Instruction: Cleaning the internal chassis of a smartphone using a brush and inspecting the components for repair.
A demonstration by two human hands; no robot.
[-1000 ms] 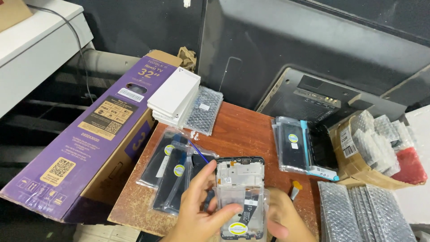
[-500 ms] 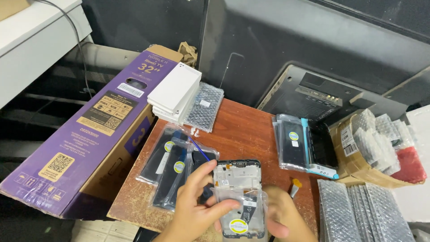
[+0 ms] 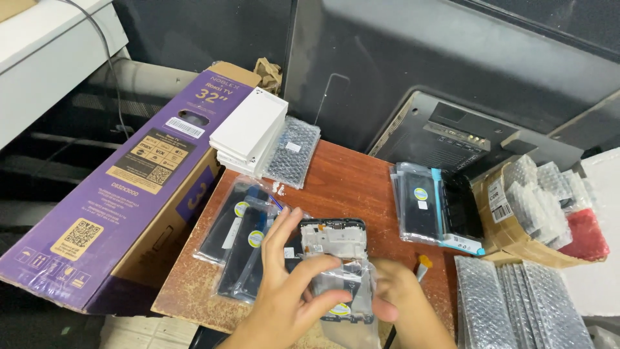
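A phone screen assembly (image 3: 336, 258) with a dark frame, half out of a clear plastic sleeve (image 3: 352, 310), sits upright-ish above the near edge of the wooden counter (image 3: 349, 181), held between both hands. The left hand (image 3: 284, 291) grasps it from the left, thumb across the front and fingers spread behind its upper left corner. The right hand (image 3: 397, 297) closes on its lower right edge and the sleeve. A round yellow-and-green sticker (image 3: 340, 310) shows near the bottom of the part.

Just left of the hands lie several bagged dark screens (image 3: 242, 239), each with a round yellow sticker, overlapping on the counter. To the right lies another pile of bagged screens (image 3: 423, 207) with a similar round sticker, a blue strip and a white label along its right and bottom edges. A small orange-handled tool (image 3: 423, 264) rests near the right hand.

At the counter's far left corner a stack of flat white boxes (image 3: 250, 132) leans beside a bubble-wrap pouch (image 3: 294, 152) with a small white label. A long purple carton (image 3: 123, 187) with yellow and white labels stands slanted left of the counter. On the right, an open brown cardboard box (image 3: 510, 220) holds bubble-wrapped parts, and more bubble-wrap pouches (image 3: 516, 304) lie below it.
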